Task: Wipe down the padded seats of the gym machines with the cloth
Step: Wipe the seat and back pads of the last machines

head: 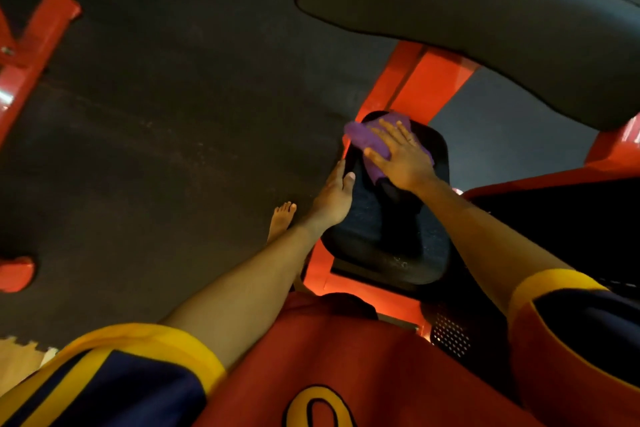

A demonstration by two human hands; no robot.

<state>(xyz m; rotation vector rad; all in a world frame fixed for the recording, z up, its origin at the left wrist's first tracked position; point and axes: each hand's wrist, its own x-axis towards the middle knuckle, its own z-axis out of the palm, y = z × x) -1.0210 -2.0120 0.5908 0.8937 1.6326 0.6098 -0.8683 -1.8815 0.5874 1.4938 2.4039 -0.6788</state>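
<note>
Far left: a red steel frame bar (34, 45), slanting up and out of view. Below it, near the lower left edge, a red rounded foot (15, 274) set on the dark rubber floor (173, 114).

Further right, a bare foot (282, 218) planted on that floor, just beside the machine.

Next, the left hand (332, 194), clasping the left edge of the black padded seat (391, 239): thumb laid on top of the pad, fingers down along its side, forearm stretched out from a navy sleeve (138, 357) with yellow trim.

On the far end of the same seat, a bunched purple cloth (367, 140), partly hanging past the pad's left corner. Flat on top of it, the right hand (403, 158), fingers straight and spread, palm pressing the cloth down against the pad, not curled round it.

Hands near each other but not touching: left at the pad's edge, right over its far end.

Under and beyond the seat, red frame tubing (415, 80), brightly lit. Upper right, a large black pad (485, 10) with rounded corners, apart from the seat.

Along the bottom, a red jersey (346, 374) with a yellow-outlined mark.
</note>
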